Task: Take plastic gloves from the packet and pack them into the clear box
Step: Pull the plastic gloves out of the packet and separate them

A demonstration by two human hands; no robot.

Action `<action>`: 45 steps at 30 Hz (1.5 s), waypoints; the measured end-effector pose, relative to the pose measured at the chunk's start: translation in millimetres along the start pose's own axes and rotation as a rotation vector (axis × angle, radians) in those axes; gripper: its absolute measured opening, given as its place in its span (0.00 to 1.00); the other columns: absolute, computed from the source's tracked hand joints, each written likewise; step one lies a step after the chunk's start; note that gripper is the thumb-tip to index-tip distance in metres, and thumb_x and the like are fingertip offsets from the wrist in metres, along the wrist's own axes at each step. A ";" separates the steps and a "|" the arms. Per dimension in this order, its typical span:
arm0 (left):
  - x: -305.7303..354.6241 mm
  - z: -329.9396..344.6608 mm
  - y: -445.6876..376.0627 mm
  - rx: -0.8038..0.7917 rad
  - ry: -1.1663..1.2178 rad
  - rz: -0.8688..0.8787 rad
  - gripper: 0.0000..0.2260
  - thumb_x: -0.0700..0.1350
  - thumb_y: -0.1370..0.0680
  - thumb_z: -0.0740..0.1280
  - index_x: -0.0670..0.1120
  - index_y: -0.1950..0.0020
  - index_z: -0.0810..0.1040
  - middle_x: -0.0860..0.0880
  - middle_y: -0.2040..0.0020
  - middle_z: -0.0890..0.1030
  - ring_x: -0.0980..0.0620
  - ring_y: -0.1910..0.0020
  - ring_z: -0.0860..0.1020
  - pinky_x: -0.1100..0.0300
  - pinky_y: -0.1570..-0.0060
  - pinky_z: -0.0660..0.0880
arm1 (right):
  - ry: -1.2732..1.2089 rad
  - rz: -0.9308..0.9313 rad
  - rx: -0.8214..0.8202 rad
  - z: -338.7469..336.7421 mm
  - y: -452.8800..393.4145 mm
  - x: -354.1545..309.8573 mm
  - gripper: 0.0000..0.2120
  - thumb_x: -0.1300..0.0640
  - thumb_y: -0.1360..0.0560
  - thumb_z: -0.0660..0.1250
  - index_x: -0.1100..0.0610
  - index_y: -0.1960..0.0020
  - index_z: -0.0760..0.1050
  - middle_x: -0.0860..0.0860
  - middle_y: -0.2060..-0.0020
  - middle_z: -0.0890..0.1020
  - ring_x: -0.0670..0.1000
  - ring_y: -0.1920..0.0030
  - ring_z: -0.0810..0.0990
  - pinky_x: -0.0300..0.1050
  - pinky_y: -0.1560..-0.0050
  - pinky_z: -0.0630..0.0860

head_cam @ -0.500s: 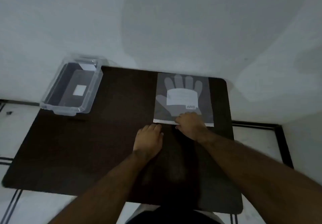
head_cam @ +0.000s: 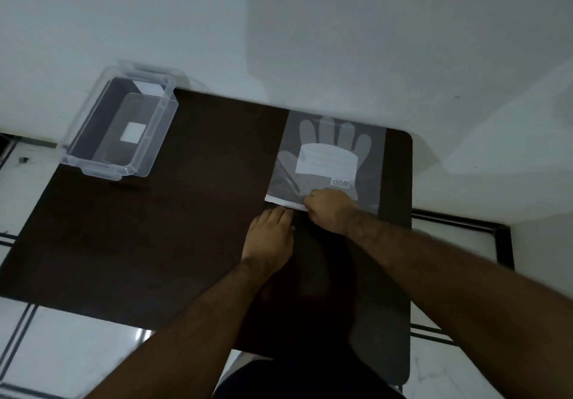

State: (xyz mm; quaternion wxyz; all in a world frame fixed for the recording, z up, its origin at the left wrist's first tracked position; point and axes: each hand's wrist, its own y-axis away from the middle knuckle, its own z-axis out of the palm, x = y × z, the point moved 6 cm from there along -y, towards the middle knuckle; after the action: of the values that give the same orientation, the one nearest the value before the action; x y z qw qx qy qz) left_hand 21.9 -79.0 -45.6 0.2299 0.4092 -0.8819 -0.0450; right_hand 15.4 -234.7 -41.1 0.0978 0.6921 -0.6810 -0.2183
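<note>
A flat clear packet of plastic gloves [head_cam: 328, 156], printed with a white label and a hand outline, lies at the far right of the dark table [head_cam: 155, 243]. My right hand [head_cam: 330, 212] rests curled over the packet's near white edge, fingers closed on it. My left hand [head_cam: 273, 232] lies flat on the table just left of and below that edge, fingertips close to the packet. The clear box [head_cam: 121, 128] stands open and empty at the table's far left corner, a white sticker on its floor.
The table backs against a white wall. Pale floor tiles with dark lines show to the left and below. A dark frame runs along the floor at the right. My dark clothing shows at the bottom edge.
Both hands have stayed near the packet's near edge; the right hand has curled a little tighter over it. The view sits slightly differently.
</note>
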 end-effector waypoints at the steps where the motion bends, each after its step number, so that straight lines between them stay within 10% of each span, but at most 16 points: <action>1: 1.8 0.0 -1.7 -0.004 0.002 0.004 0.19 0.50 0.14 0.60 0.49 0.24 0.74 0.49 0.26 0.76 0.49 0.29 0.73 0.50 0.28 0.71 | -0.031 0.006 -0.003 -0.6 -1.4 1.9 0.13 0.51 0.17 0.64 0.56 0.37 0.80 0.55 0.43 0.83 0.56 0.44 0.82 0.52 0.38 0.79; 19: -3.2 17.3 -13.4 -0.090 -0.142 0.031 0.24 0.50 0.13 0.54 0.49 0.16 0.66 0.49 0.15 0.64 0.47 0.17 0.63 0.46 0.18 0.56 | -0.384 0.096 -0.044 -3.4 -17.2 29.6 0.04 0.57 0.22 0.73 0.53 0.51 0.87 0.46 0.55 0.85 0.46 0.53 0.82 0.45 0.45 0.78; 45: 6.5 20.5 -13.6 -0.087 -0.170 0.135 0.24 0.50 0.14 0.58 0.50 0.17 0.67 0.48 0.18 0.69 0.46 0.20 0.67 0.45 0.20 0.61 | -0.455 0.074 -0.224 -5.1 -27.8 35.0 0.08 0.59 0.25 0.78 0.54 0.47 0.86 0.47 0.51 0.86 0.46 0.50 0.84 0.45 0.42 0.80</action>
State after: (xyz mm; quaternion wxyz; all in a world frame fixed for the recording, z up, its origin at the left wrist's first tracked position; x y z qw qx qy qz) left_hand 18.8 -95.0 -65.0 0.1744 0.3331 -0.9210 -0.1020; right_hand 41.9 -268.5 -54.5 0.0260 0.5846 -0.6821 -0.4385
